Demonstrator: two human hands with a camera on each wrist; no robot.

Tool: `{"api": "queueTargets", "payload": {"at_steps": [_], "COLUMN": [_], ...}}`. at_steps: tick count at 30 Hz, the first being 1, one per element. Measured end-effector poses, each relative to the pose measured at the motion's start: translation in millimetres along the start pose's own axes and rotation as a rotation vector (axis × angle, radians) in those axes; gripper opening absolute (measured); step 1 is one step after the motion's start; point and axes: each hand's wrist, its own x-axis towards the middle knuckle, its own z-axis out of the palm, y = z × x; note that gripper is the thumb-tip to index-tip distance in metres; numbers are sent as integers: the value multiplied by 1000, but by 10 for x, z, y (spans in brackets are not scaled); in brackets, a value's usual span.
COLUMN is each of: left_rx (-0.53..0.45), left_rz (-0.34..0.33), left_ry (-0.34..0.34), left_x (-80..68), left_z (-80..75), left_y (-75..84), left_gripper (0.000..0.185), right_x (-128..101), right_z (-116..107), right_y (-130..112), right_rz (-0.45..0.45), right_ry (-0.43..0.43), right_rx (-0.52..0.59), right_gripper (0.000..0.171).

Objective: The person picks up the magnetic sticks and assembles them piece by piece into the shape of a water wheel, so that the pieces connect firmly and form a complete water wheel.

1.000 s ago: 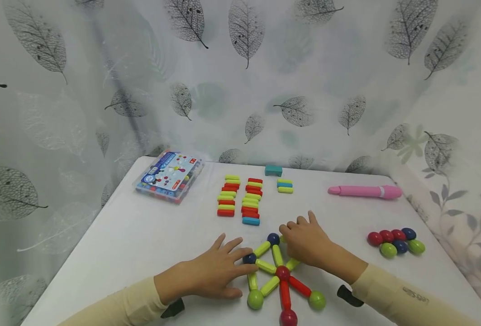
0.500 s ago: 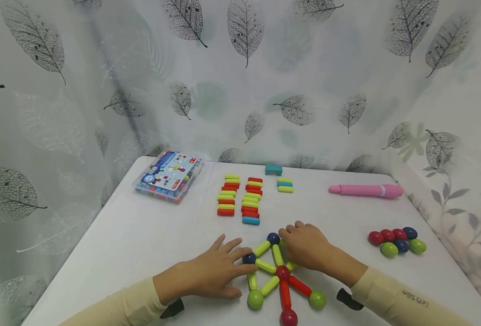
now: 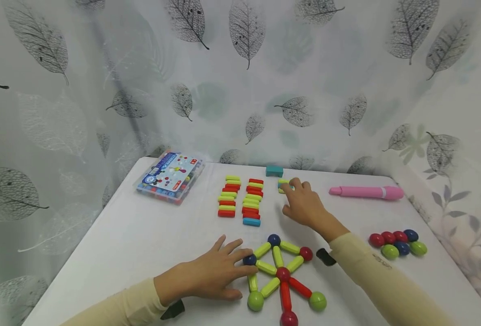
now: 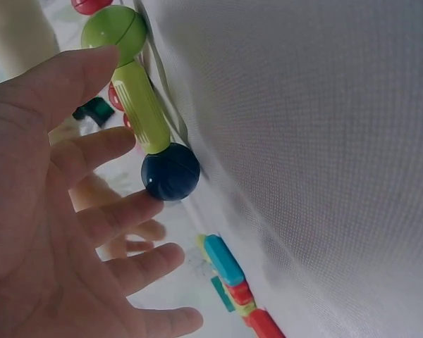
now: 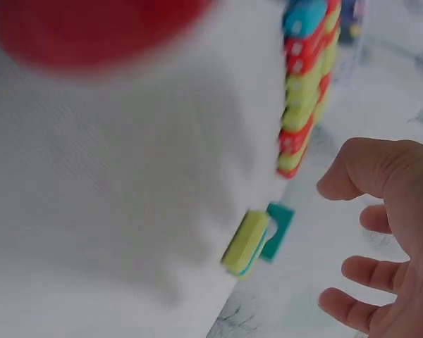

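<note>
A half-built wheel of rods and balls lies flat near the front, with a red hub ball [image 3: 283, 274], yellow-green rods, and two red rods [image 3: 285, 296]. My left hand [image 3: 217, 271] lies beside it, fingers spread; in the left wrist view its fingertips are right at the dark blue ball [image 4: 170, 172]. A yellow-green rod [image 4: 142, 109] joins that ball to a green ball [image 4: 115, 34]. Over the back of the table, my right hand [image 3: 305, 206] reaches at a small rod group [image 3: 282, 186], partly hiding it. Nothing sits between its loosely bent fingers in the right wrist view.
Two rows of red and yellow-green rods [image 3: 226, 207] lie left of the right hand, one ending in a blue rod [image 3: 251, 222]. A teal block [image 3: 274, 171], a clear case [image 3: 171, 179], a pink pen-shaped thing [image 3: 364, 192] and several loose balls [image 3: 390, 251] surround the work.
My right hand has left the wheel's upper right, uncovering a red ball and its rods, and moved back to the small rod group. The left hand stays put.
</note>
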Motion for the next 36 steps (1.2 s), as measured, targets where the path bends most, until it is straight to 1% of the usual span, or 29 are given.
{"api": "queueTargets", "payload": {"at_steps": [3,6,12,15,20,27,36], "left_rx": [-1,0,-1,8,20,-3,10], "left_rz": [-3,-6,-15,-13,-9,-19,-12], "left_ry": [-6,-11,-24,-18,-16,-30,-18], "left_x": [-8,-13,-5,-10,-10,-3,-11], "left_z": [-5,-11,-17,-18,-30,-48,-53], "left_y": [5,12,17,10,11,23,8], "left_gripper": [62,62,62,62,62,63,62], "right_x": [284,484,673,716,758,751,699], "right_z": [80,172,264,268,267,309,296], "right_y": [77,124,188,190,184,221,217], "right_rz": [43,67,71,75,79,73,70], "right_ry": [-38,-89,-144,-172,-208,-209,-218], "right_rx": [-30,-50,-60,-59,-74,-95,-106], "right_gripper": [60,57,49,48,53,53,52]}}
